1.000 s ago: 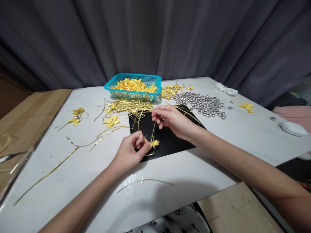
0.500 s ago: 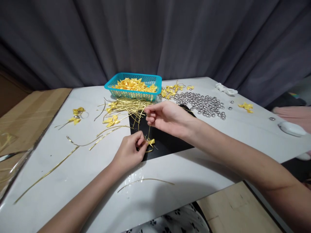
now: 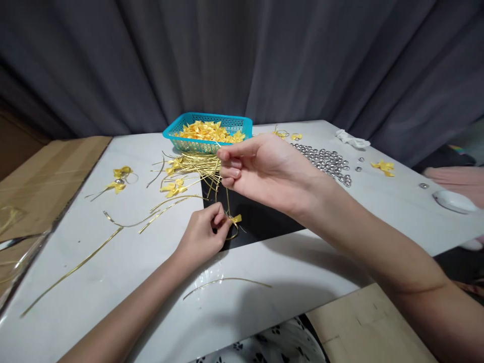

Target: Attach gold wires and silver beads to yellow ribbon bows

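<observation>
My left hand (image 3: 202, 236) pinches a small yellow ribbon bow (image 3: 236, 219) just above the black mat (image 3: 260, 222). A thin gold wire tie (image 3: 228, 199) runs up from the bow to my right hand (image 3: 264, 169), which grips its upper end between thumb and fingers, raised above the mat. A loop of the same gold tie curls below the bow. Behind my hands lies a heap of loose gold wire ties (image 3: 192, 169) with a few finished bows among them.
A teal basket (image 3: 212, 132) of yellow bows stands at the back. Several silver beads (image 3: 330, 161) spread at the right. Loose bows (image 3: 120, 179) and gold ties (image 3: 71, 272) lie on the white table (image 3: 151, 302). A white dish (image 3: 454, 200) sits far right, cardboard (image 3: 45, 176) at the left.
My right hand has risen and moved left toward the camera, pulling the gold tie taut. My left hand stays put on the bow.
</observation>
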A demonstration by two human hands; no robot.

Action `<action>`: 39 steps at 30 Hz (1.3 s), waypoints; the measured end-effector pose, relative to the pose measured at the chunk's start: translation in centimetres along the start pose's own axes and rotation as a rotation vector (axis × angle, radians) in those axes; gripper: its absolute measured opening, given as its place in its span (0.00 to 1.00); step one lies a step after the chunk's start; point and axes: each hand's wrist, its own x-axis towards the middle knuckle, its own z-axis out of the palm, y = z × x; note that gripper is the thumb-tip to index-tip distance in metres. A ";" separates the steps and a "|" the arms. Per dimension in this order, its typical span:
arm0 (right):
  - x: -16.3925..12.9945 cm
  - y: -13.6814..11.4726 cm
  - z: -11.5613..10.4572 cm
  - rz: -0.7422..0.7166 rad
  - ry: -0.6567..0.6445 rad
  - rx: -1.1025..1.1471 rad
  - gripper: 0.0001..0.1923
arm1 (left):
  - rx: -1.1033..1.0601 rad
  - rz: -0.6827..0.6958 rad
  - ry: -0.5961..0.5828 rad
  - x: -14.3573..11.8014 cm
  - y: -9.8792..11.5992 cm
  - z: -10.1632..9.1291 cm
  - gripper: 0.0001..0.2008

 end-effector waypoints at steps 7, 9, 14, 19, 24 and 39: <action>-0.3 0.3 0.6 0.034 -0.019 0.006 0.12 | -0.035 -0.023 0.010 0.1 -0.1 0.0 0.16; -0.4 0.3 0.4 0.025 -0.038 0.002 0.12 | -0.052 -0.043 0.010 0.1 -0.1 0.0 0.16; -0.4 0.3 0.1 0.031 -0.036 0.048 0.11 | -0.072 -0.057 0.007 0.1 -0.1 0.2 0.16; -0.5 0.1 0.3 0.040 0.076 0.087 0.12 | -0.076 -0.063 -0.024 0.1 -0.4 0.3 0.15; -0.6 -0.3 0.2 0.035 0.098 0.061 0.13 | -0.073 -0.059 -0.013 0.0 -0.4 0.3 0.15; -0.8 -0.7 0.2 0.025 0.124 0.023 0.13 | -0.142 -0.126 -0.004 0.1 -0.4 0.4 0.16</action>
